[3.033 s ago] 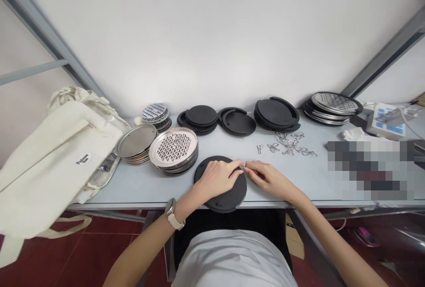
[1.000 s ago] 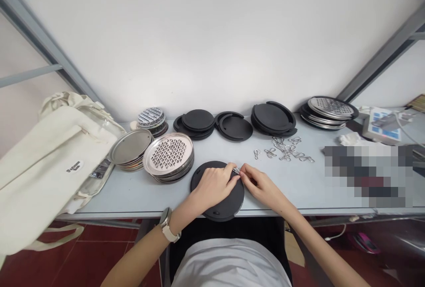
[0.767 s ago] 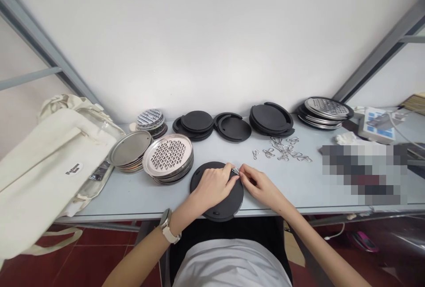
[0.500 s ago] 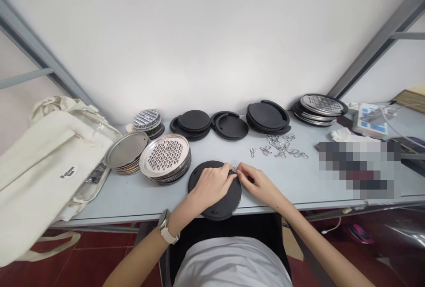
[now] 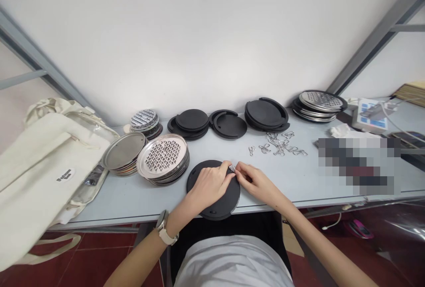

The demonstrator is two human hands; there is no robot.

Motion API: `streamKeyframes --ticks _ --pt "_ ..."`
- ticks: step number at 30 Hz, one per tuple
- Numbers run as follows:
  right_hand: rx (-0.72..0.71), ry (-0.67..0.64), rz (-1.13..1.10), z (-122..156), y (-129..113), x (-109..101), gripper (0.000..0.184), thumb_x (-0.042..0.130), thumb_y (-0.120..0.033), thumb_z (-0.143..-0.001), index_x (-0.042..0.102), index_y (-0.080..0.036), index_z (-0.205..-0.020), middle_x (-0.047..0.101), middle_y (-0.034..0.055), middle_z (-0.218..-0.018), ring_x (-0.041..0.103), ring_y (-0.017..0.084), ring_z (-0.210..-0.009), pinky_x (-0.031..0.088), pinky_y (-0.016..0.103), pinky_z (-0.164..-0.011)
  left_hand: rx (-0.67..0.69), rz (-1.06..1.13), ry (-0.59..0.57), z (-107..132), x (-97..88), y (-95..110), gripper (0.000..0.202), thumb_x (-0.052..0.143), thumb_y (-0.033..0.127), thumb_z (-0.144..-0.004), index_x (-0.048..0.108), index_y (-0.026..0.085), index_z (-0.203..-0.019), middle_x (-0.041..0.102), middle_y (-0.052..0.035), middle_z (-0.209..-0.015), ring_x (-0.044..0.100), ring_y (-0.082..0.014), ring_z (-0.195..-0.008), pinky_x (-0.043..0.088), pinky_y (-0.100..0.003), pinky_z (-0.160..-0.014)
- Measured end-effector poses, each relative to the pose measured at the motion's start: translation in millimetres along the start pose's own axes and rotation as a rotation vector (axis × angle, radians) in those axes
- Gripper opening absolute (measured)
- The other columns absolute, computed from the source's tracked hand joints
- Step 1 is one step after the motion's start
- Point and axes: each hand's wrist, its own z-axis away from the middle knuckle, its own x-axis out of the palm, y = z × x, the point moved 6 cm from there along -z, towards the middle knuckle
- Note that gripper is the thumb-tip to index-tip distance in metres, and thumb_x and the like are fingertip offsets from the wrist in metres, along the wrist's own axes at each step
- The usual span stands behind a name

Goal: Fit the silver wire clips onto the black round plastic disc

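Left hand (image 5: 209,185) flat on black round disc (image 5: 221,205), fingers slightly curled, pressing down, not clenched, wrist angled inward. Right hand (image 5: 255,185) pinching small metal clip (image 5: 232,168) at disc's far rim, forearm coming in from right. Stacked steel graters (image 5: 162,156) just left of disc; loose wire clips (image 5: 278,144) beyond it, rightward.

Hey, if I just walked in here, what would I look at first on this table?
You'd probably spot the shiny metal grater plates stacked on the left of the table and the stacks of round black discs along the back. Near the front, in the middle, a black disc lies under the left hand, while the right hand pinches a tiny metal piece at its rim. Bent wire clips lie scattered behind them.
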Motion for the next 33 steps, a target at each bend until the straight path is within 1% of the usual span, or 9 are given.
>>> streamKeyframes --ticks 8,17,21,29,33 --pt "-0.003 0.007 0.009 -0.5 -2.4 -1.5 0.023 0.039 -0.028 -0.094 0.040 -0.022 -0.072 0.040 -0.0057 -0.058 0.041 0.014 -0.057 0.036 0.026 -0.060 0.015 -0.012 -0.013 0.5 -1.4 1.7 0.026 0.037 0.033 -0.100 0.045 0.019 -0.120 0.069 -0.0041 -0.082 0.068 -0.0228 -0.076 0.047 -0.029 -0.063" --pt "-0.012 -0.008 0.020 0.0 0.3 0.8 0.025 0.038 -0.029 -0.096 0.037 -0.023 -0.072 0.038 -0.0061 -0.059 0.040 0.014 -0.057 0.034 0.025 -0.058 0.027 -0.007 -0.017 0.6 -2.7 3.4 0.027 0.037 0.030 -0.100 0.044 0.017 -0.123 0.068 -0.0038 -0.080 0.068 -0.0221 -0.074 0.046 -0.028 -0.062" --pt "-0.015 0.000 0.022 -0.3 -0.7 0.2 0.025 0.038 -0.028 -0.096 0.038 -0.023 -0.071 0.039 -0.0057 -0.058 0.041 0.014 -0.057 0.034 0.026 -0.057 0.034 -0.006 -0.020 0.7 -2.3 4.1 0.025 0.036 0.029 -0.100 0.046 0.018 -0.120 0.068 -0.0041 -0.080 0.068 -0.0216 -0.074 0.046 -0.027 -0.062" --pt "-0.022 0.013 0.021 -0.3 -0.9 0.3 0.023 0.038 -0.028 -0.096 0.040 -0.022 -0.073 0.041 -0.0052 -0.058 0.042 0.014 -0.057 0.035 0.026 -0.057 0.020 0.011 -0.029 0.8 -4.3 5.1 0.026 0.036 0.029 -0.100 0.044 0.018 -0.122 0.068 -0.0052 -0.084 0.068 -0.0216 -0.078 0.047 -0.027 -0.065" --pt "-0.037 0.016 0.032 -0.1 -0.8 0.9 0.023 0.040 -0.027 -0.094 0.039 -0.023 -0.072 0.042 -0.0050 -0.059 0.042 0.014 -0.058 0.035 0.026 -0.057 0.020 0.029 -0.036 1.1 -4.8 5.4 0.023 0.037 0.028 -0.100 0.046 0.019 -0.119 0.068 -0.0042 -0.083 0.069 -0.0203 -0.078 0.047 -0.026 -0.066"
